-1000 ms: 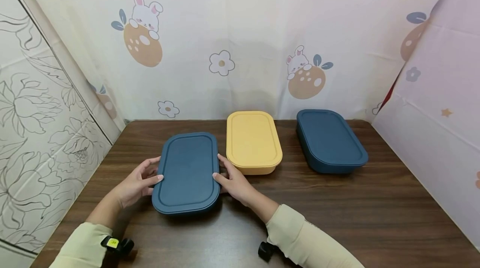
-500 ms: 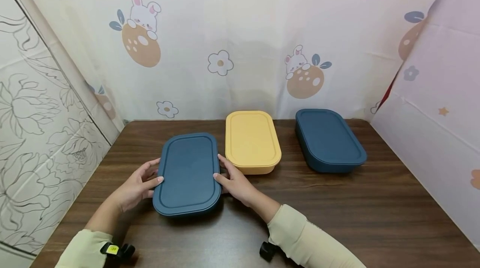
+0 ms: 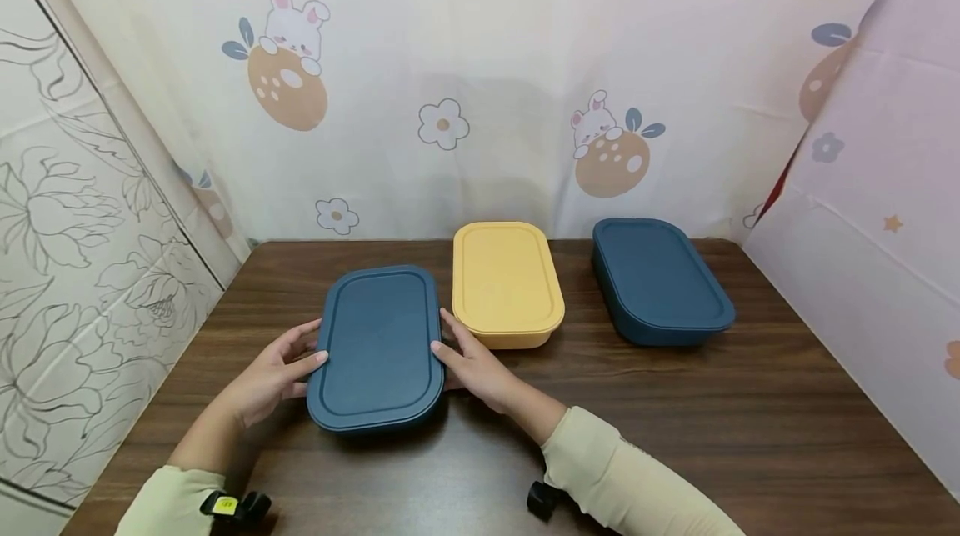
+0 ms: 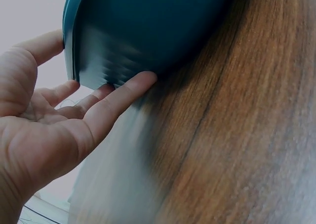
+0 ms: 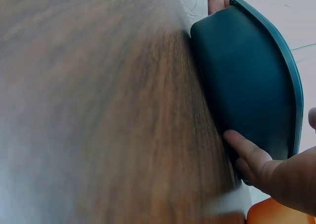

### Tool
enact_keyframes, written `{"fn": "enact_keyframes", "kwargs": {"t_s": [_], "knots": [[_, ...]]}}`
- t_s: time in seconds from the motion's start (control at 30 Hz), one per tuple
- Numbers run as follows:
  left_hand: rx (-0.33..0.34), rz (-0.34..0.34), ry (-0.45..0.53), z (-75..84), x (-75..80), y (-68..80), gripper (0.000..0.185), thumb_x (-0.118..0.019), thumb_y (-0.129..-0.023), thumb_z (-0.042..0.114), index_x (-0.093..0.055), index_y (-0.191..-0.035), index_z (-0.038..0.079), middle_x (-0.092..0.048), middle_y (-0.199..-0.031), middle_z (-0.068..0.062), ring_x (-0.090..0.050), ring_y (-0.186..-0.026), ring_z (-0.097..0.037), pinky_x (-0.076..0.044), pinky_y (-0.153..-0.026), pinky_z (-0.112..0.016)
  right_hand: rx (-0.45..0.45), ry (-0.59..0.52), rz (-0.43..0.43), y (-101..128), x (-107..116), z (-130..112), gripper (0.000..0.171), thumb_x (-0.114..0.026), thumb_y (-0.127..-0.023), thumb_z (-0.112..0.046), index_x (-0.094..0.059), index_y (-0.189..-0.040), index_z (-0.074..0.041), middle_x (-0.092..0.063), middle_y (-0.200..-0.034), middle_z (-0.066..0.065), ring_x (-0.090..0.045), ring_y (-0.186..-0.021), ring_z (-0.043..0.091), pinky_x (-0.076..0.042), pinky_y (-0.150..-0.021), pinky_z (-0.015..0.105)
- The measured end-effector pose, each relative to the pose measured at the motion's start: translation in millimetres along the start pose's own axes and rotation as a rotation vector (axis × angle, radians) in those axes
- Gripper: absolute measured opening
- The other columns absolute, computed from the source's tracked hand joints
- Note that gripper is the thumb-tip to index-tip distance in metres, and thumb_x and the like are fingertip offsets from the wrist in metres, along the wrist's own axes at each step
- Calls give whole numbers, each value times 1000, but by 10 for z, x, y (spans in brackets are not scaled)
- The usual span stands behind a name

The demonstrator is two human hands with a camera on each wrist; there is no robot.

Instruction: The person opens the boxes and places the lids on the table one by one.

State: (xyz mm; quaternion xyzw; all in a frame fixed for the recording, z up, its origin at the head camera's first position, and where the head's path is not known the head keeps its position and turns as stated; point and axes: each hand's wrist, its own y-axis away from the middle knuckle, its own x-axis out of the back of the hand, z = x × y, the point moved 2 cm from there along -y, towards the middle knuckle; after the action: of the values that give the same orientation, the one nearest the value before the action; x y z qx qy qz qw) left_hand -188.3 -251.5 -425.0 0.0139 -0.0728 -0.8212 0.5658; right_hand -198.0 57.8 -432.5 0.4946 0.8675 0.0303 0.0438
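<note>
Resting on the wooden table (image 3: 675,419), a lidded dark blue box (image 3: 377,347) is held between both hands at the near left. The left hand (image 3: 270,373) is laid against the box's left side, its fingers (image 4: 118,98) nearly straight and touching the wall under the lid rim, the thumb lying on the lid edge. The right hand (image 3: 476,365) is pressed to the right side in the same way, fingers (image 5: 244,150) extended along the wall. Just beside the box a yellow box (image 3: 506,282) is seen, and a second blue box (image 3: 658,279) is set well apart to the right.
</note>
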Motion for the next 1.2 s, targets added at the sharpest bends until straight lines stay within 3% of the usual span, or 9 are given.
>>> {"fn": "enact_keyframes", "kwargs": {"t_s": [0.2, 0.27, 0.5, 0.73, 0.9, 1.0, 1.2], "knots": [[26, 25, -16, 16, -12, 3, 69, -56, -101, 18, -15, -154, 2, -30, -143, -32, -62, -102, -18, -56, -80, -45, -29, -53, 1, 33, 10, 15, 55, -36, -106, -17, -16, -157, -16, -26, -156, 14, -43, -131, 36, -55, -82, 48], [32, 34, -23, 23, -13, 4, 69, -56, -101, 18, -15, -154, 2, -30, -144, -32, -61, -102, -18, -56, -80, -45, -44, -74, 5, 36, 15, 19, 55, -36, -103, -11, -20, -156, -16, -28, -154, 14, -44, -130, 35, -55, -81, 48], [40, 39, -23, 65, -20, 25, 69, -56, -100, 18, -16, -153, -1, -29, -145, -34, -61, -103, -18, -56, -80, -46, -28, -115, -62, 52, 59, 57, 69, -52, -95, 2, -23, -155, -13, -32, -151, 19, -56, -115, 29, -55, -81, 48], [53, 55, -28, 100, -26, 38, 72, -61, -97, 14, -17, -152, -3, -31, -143, -35, -63, -100, -21, -57, -77, -47, -29, -153, -138, 93, 125, 74, 80, -63, -91, 5, -20, -156, -15, -29, -152, 18, -51, -124, 34, -54, -85, 46], [73, 65, -22, 112, -40, 28, 74, -63, -95, 13, -18, -151, -3, -34, -140, -34, -64, -98, -21, -57, -76, -47, -6, -63, -179, 137, 144, 78, 96, -72, -81, 10, -18, -156, -14, -20, -159, 11, -40, -134, 34, -52, -91, 40], [89, 61, -20, 115, -49, 15, 75, -64, -95, 14, -18, -151, -3, -39, -135, -32, -65, -93, -22, -57, -76, -46, 16, 12, -188, 157, 111, 100, 105, -78, -76, 10, -14, -157, -13, -22, -158, 13, -39, -135, 35, -49, -95, 39], [123, 66, 2, 108, -55, -6, 75, -64, -94, 13, -18, -151, -3, -41, -132, -30, -66, -89, -22, -57, -77, -45, 89, 166, -159, 181, 17, 139, 120, -86, -69, 4, -7, -157, -19, -20, -158, 12, -32, -140, 29, -43, -103, 34]]}}
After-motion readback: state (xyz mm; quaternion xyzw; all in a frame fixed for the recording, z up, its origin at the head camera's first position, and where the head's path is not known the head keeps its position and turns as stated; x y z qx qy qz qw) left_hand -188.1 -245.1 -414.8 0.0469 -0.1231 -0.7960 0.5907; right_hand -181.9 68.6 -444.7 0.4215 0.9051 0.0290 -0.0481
